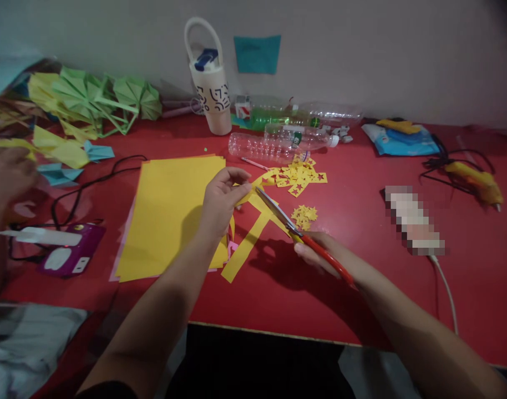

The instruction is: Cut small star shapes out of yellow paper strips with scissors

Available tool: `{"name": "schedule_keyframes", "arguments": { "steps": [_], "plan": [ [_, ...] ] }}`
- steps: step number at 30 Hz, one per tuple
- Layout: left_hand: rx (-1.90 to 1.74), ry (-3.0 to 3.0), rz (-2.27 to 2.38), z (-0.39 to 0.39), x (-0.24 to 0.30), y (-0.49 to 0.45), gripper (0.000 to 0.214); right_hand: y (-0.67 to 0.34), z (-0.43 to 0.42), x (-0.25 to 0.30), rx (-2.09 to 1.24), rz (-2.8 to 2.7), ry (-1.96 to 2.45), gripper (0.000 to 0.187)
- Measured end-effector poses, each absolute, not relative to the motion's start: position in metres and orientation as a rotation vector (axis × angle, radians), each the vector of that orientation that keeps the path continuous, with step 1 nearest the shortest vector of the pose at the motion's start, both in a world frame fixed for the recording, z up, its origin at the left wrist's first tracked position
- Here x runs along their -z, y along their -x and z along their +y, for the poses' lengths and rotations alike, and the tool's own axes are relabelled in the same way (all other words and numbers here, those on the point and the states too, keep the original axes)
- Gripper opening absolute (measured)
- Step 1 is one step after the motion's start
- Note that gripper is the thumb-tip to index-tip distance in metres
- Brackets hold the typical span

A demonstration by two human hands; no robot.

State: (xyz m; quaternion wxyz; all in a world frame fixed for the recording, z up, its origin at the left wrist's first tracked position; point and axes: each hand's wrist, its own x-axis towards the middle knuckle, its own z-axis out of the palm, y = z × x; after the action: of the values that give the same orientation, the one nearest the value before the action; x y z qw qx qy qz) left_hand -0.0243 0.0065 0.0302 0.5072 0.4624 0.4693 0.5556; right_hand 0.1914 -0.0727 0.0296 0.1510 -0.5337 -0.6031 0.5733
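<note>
My left hand [221, 200] pinches a yellow paper strip [248, 239] above the red table [361, 277]. The strip hangs down and bends toward the table. My right hand [318, 256] grips red-handled scissors [295, 230], whose blades point up and left into the strip, close to my left fingers. A stack of yellow paper sheets [170, 213] lies under my left hand. Small yellow cut-out stars [304, 215] and yellow scraps with star holes [297, 176] lie just beyond the scissors.
Clear plastic bottles [274, 145] and a white handled cup [214, 100] stand at the back. Folded green and yellow paper shapes [87, 102] fill the back left. A glue gun [478, 183] lies at right, a purple device [70, 256] at left. Another person's hand [6, 177] shows at far left.
</note>
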Motion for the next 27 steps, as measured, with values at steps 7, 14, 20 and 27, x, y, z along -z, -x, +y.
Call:
{"name": "schedule_keyframes", "arguments": {
  "steps": [7, 14, 20, 27],
  "plan": [
    [-1.41, -1.258, 1.16, 0.004, -0.03, 0.023, 0.013, -0.193, -0.073, -0.026, -1.655, -1.741, 1.476, 0.055],
    [-1.5, -1.382, 1.232, 0.001, -0.03, 0.024, 0.012, -0.194, -0.073, -0.021, -1.674, -1.715, 1.53, 0.053],
    [-1.502, -1.322, 1.205, 0.008, -0.027, 0.027, 0.015, -0.195, -0.074, -0.022, -1.702, -1.715, 1.509, 0.052],
    [-1.403, -1.241, 1.148, 0.006, -0.025, 0.024, 0.015, -0.196, -0.072, -0.018, -1.716, -1.699, 1.519, 0.053]
  ]
}}
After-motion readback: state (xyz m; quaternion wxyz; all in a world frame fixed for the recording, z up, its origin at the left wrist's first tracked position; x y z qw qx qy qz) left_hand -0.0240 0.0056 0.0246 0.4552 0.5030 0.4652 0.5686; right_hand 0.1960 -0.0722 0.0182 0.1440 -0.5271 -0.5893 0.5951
